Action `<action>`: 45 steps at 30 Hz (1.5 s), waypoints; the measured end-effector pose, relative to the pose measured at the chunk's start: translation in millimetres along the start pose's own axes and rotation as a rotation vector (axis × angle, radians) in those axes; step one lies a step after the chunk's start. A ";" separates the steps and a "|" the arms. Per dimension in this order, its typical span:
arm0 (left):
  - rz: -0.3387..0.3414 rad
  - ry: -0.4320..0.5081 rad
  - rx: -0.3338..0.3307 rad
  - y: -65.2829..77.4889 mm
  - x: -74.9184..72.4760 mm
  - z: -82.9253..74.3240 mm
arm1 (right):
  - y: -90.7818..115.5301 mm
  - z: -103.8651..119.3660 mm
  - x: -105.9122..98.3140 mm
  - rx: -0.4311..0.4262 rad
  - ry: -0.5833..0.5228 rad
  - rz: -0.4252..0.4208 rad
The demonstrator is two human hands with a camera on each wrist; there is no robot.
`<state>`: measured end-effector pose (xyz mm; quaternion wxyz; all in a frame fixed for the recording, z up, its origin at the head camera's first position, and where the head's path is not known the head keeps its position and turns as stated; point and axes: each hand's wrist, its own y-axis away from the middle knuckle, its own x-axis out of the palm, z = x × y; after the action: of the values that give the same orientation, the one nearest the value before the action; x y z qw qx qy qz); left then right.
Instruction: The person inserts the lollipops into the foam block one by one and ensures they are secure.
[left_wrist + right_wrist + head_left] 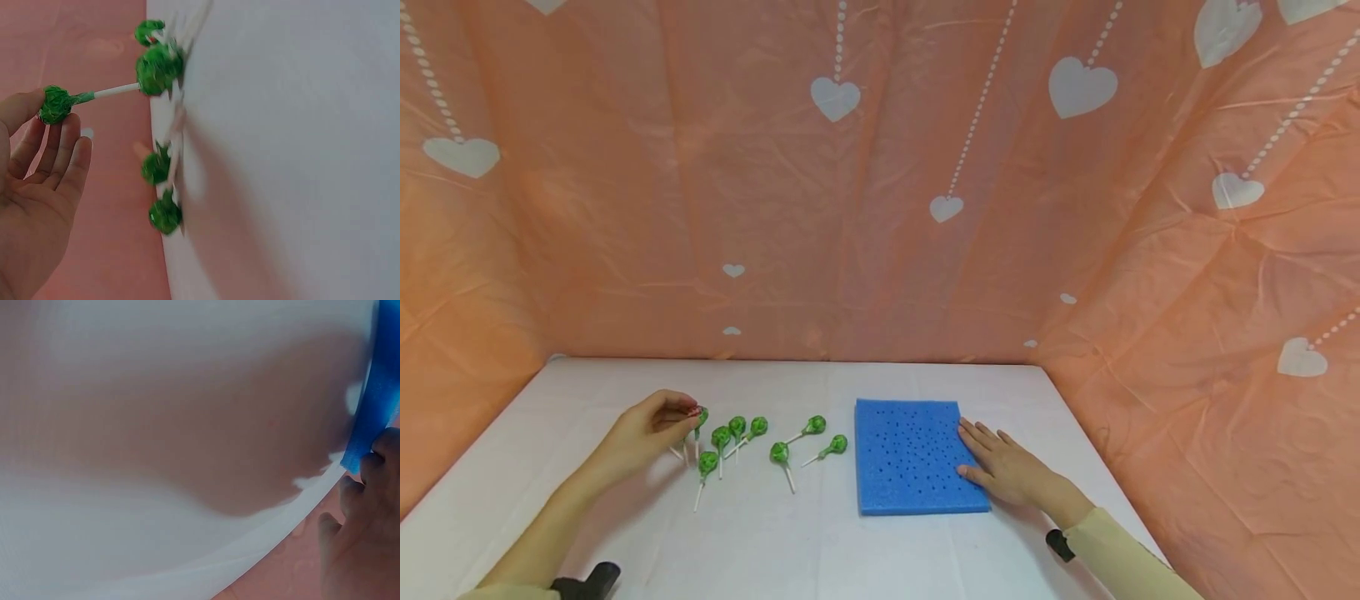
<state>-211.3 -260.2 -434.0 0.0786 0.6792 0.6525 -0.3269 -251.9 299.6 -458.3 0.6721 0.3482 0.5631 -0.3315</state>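
Observation:
Thumb and fingertips of my left hand (643,431) pinch a lollipop (56,104) by its green-wrapped head, at the left of the head view. Its white stick points down toward the table. Several other green lollipops (721,436) lie just right of that hand, their sticks at mixed angles. My right hand (1011,468) rests with its fingers extended on the right edge of a blue foam block (895,496). Many small dark holes dot the block's top. In the right wrist view only part of the block and the hand show, at the right border.
Between the left group and the block lie 3 more lollipops (779,453). Everything sits on a white-covered table (760,550). An orange curtain (760,192) with pale hearts hangs behind the table and along its sides.

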 end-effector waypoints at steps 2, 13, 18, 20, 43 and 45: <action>0.001 0.014 -0.002 -2.8 3.9 -4.0 | 0.1 0.7 -0.6 -0.002 0.002 0.002; 0.007 0.102 0.008 -17.0 27.3 -15.5 | -1.3 3.9 -2.3 0.000 0.007 0.006; 0.028 0.147 0.010 -22.3 38.2 -20.6 | -1.9 3.2 -0.9 0.003 0.011 0.009; 0.032 0.164 0.016 -24.7 42.4 -22.6 | -1.9 3.2 -0.7 0.005 0.011 0.012; 0.057 0.294 0.043 -54.6 106.3 -49.4 | -0.8 4.9 -3.4 0.016 0.012 0.029; 0.069 0.313 0.052 -56.7 110.7 -52.9 | -0.6 5.5 -3.5 0.018 0.015 0.031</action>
<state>-253.6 -131.9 -435.5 -0.0305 0.7457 0.6242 -0.2310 -250.0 294.8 -454.3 0.6696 0.3655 0.5597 -0.3237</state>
